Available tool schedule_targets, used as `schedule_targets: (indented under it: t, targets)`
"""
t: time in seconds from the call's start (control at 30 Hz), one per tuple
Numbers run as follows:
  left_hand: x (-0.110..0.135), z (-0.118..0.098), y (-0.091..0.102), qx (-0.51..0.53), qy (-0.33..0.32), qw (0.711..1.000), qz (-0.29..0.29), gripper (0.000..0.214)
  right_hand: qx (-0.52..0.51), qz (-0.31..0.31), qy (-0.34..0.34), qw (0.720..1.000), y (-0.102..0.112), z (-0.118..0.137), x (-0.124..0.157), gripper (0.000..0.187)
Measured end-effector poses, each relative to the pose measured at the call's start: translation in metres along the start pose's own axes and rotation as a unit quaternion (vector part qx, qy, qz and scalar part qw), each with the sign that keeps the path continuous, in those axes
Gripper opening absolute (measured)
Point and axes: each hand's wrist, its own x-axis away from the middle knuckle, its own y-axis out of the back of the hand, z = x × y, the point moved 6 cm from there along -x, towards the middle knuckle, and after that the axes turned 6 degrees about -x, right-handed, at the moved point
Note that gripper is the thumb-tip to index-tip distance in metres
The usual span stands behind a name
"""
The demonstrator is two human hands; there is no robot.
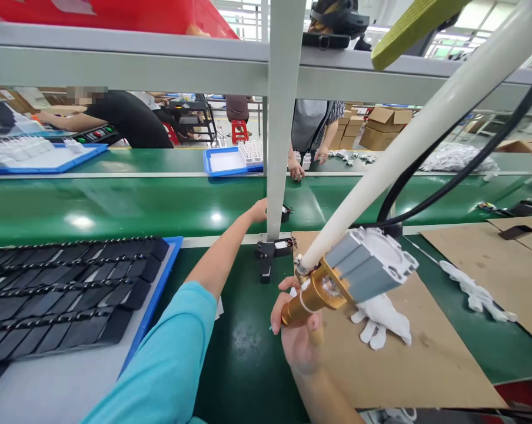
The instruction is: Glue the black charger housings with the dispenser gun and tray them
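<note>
My left arm, in a teal sleeve, stretches to the grey post, and my left hand (259, 210) is partly hidden behind it. A small black part with wires (286, 213) shows just past the post, close to that hand; its fingers are hidden. Nearer, several black plastic parts (266, 259), one with a white inset and thin wires, lie at the foot of the post. My right hand (302, 344) curls around the lower end of a brass-coloured cylinder (303, 303) joined to a grey pneumatic cylinder (367, 262). The tool covers whatever the fingers hold.
A blue-edged tray (155, 300) of black housings stands at left. White gloves (383, 321) lie on cardboard (402, 371) at right. A white pole (402, 147) and black hoses (460, 171) cross above. Beyond the green belt (182, 203), a co-worker's hands (296, 171) handle white parts.
</note>
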Motion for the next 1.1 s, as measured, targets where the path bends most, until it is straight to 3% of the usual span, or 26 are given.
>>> schedule_targets:
  t: [0.17, 0.3, 0.4, 0.5, 0.6, 0.67, 0.73, 0.83, 0.97, 1.1]
  targets:
    - [-0.018, -0.009, -0.016, -0.079, -0.003, 0.996, 0.048, 0.036, -0.018, -0.006, -0.013, 1.000, -0.003, 0.002, -0.001, 0.037]
    - [0.006, -0.009, 0.009, -0.154, 0.031, 0.987, 0.015, 0.031, -0.020, -0.005, -0.017, 1.000, -0.004, 0.004, -0.001, 0.036]
    - [0.050, -0.013, 0.050, -0.205, 0.067, 0.976, -0.039, 0.033, -0.022, 0.002, -0.019, 1.000, -0.004, 0.004, 0.000, 0.030]
    - [0.119, -0.031, 0.089, -0.243, 0.094, 0.962, -0.082, 0.034, -0.011, 0.005, -0.025, 1.000, -0.003, 0.004, 0.002, 0.031]
    - [0.205, -0.062, 0.098, -0.268, 0.106, 0.952, -0.108, 0.029, 0.003, 0.001, -0.027, 1.000, -0.003, 0.005, 0.004, 0.035]
    - [0.262, -0.080, 0.081, -0.242, 0.117, 0.958, -0.102, 0.028, 0.004, -0.004, -0.025, 1.000, -0.004, 0.005, 0.004, 0.034]
    - [0.312, -0.089, 0.050, -0.183, 0.140, 0.970, -0.077, 0.027, 0.009, -0.009, -0.021, 1.000, -0.005, 0.006, 0.004, 0.034]
    - [0.367, -0.090, 0.001, -0.094, 0.173, 0.979, -0.051, 0.025, 0.030, -0.013, -0.009, 0.999, -0.004, 0.007, 0.002, 0.035]
    - [0.398, -0.087, -0.032, -0.070, 0.186, 0.976, -0.086, 0.029, 0.048, -0.009, -0.008, 0.999, -0.002, 0.006, 0.000, 0.035]
    - [0.391, -0.108, -0.040, -0.146, 0.116, 0.970, -0.156, 0.058, 0.055, -0.008, 0.002, 0.998, -0.002, 0.007, 0.000, 0.034]
